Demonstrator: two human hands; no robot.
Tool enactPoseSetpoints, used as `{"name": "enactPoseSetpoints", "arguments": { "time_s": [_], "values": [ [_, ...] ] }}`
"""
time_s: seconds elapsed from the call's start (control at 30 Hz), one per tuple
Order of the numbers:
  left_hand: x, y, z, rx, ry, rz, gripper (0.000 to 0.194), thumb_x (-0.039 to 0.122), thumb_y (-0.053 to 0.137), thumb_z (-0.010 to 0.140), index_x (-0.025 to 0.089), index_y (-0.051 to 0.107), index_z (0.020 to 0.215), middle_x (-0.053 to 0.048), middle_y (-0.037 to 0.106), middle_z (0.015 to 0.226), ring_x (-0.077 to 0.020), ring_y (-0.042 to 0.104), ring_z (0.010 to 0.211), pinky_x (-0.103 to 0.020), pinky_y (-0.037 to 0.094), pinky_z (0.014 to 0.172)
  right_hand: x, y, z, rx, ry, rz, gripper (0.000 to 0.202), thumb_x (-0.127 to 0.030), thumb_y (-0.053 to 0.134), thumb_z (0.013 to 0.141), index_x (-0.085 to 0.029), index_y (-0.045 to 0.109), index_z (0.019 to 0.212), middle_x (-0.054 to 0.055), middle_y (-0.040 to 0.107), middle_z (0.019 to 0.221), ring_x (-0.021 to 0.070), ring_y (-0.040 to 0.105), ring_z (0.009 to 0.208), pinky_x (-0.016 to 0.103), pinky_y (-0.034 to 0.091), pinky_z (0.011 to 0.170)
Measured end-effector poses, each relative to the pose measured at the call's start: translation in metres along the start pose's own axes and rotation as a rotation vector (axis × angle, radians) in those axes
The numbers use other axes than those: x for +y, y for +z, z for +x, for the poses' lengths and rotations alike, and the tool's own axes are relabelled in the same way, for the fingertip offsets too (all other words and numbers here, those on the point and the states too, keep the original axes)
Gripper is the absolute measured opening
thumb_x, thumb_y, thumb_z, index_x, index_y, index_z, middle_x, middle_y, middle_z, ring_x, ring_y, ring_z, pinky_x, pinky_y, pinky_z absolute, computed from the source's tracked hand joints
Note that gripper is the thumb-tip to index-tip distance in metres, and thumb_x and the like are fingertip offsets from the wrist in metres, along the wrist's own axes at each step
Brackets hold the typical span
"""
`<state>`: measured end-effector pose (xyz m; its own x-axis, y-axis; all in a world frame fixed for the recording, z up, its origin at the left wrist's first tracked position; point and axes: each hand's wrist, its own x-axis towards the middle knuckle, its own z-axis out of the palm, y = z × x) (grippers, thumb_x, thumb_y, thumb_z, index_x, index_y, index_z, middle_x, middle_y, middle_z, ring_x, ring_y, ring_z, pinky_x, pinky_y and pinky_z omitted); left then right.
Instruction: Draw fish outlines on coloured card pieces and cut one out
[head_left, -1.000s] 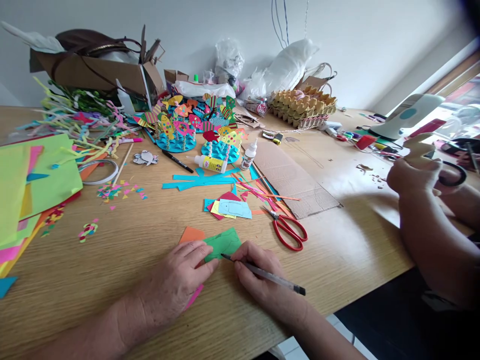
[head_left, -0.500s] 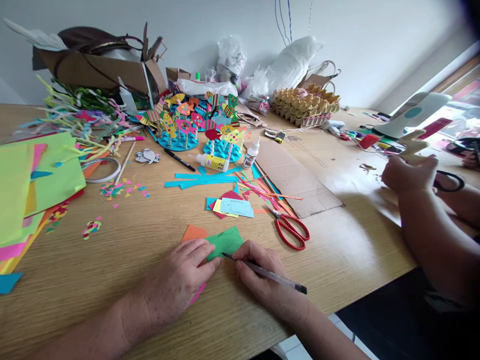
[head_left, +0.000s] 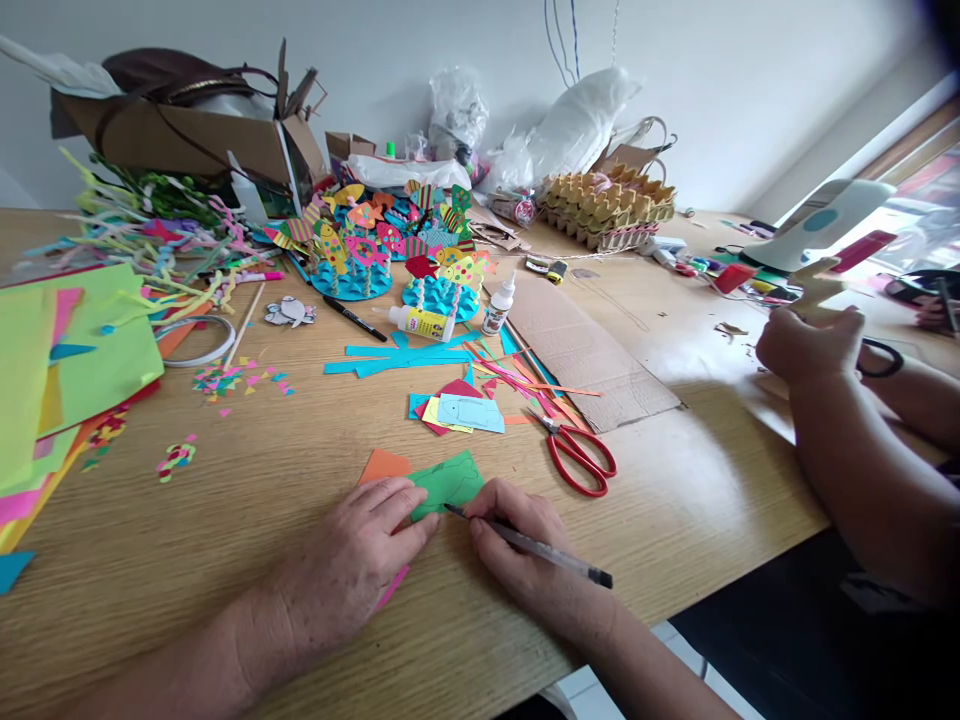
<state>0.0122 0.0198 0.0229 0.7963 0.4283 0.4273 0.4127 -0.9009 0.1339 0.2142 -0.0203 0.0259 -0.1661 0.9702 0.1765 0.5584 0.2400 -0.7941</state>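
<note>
Super cluttered bench [head_left: 247, 510]. Left hand [head_left: 364, 540], thumb apart, probably steadies green paper [head_left: 450, 480] underneath; right hand [head_left: 521, 530] clamps a pen [head_left: 544, 547].

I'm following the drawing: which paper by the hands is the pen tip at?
The green paper, bearing dark lines; the orange paper and pink paper peek out by the left hand, away from the pen.

A craft workspace is suggested, though whether in a home or a workshop cannot be told. Paper sheets [head_left: 101, 345], cut strips [head_left: 409, 357], scissors [head_left: 556, 431] and squeeze bottles [head_left: 498, 308] are spread over a wooden surface [head_left: 285, 480]; paper fish [head_left: 422, 267] are mounted on blue bases [head_left: 349, 286], and egg cartons [head_left: 607, 205] are stacked behind.
</note>
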Motion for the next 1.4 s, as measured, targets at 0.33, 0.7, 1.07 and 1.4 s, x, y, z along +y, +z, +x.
{"name": "enactPoseSetpoints", "arguments": {
  "time_s": [0.33,0.7,1.07,1.4],
  "values": [
    [0.0,-0.0009,0.001,0.017,-0.004,0.004,0.041,0.012,0.028,0.097,0.014,0.069,0.099,-0.011,0.065,0.097,-0.0214,0.06,0.088,-0.037,0.056,0.077,-0.0008,-0.0004,0.0008,0.035,-0.016,-0.033,0.013,-0.009,0.043,0.073,-0.021,0.047,0.069,-0.007,0.042,0.054,0.0091,0.039,0.047,0.021,0.03,0.049],
    [-0.0006,0.0009,-0.0004,0.02,-0.009,0.002,0.038,0.011,0.03,0.097,0.014,0.068,0.1,-0.011,0.064,0.099,-0.0215,0.059,0.089,-0.037,0.055,0.078,0.0002,-0.0014,0.0001,0.034,-0.009,-0.008,0.013,-0.009,0.043,0.073,-0.021,0.046,0.069,-0.007,0.041,0.054,0.0091,0.038,0.047,0.021,0.029,0.048],
    [0.0002,-0.0028,0.0018,0.002,-0.004,0.016,0.033,0.006,0.037,0.092,0.015,0.067,0.098,-0.009,0.064,0.098,-0.0205,0.059,0.089,-0.035,0.055,0.078,-0.0015,-0.0033,-0.0003,-0.01,0.019,0.07,0.012,-0.01,0.044,0.075,-0.021,0.048,0.073,-0.007,0.043,0.055,0.01,0.04,0.049,0.022,0.032,0.05],
    [0.0001,-0.0018,0.0023,0.008,-0.011,0.015,0.035,0.007,0.033,0.094,0.015,0.067,0.098,-0.009,0.064,0.097,-0.0202,0.059,0.088,-0.035,0.055,0.078,-0.0015,-0.0027,0.0005,-0.019,0.013,0.042,0.012,-0.009,0.045,0.074,-0.021,0.049,0.073,-0.006,0.046,0.058,0.0106,0.043,0.052,0.022,0.034,0.053]
  ]
}}
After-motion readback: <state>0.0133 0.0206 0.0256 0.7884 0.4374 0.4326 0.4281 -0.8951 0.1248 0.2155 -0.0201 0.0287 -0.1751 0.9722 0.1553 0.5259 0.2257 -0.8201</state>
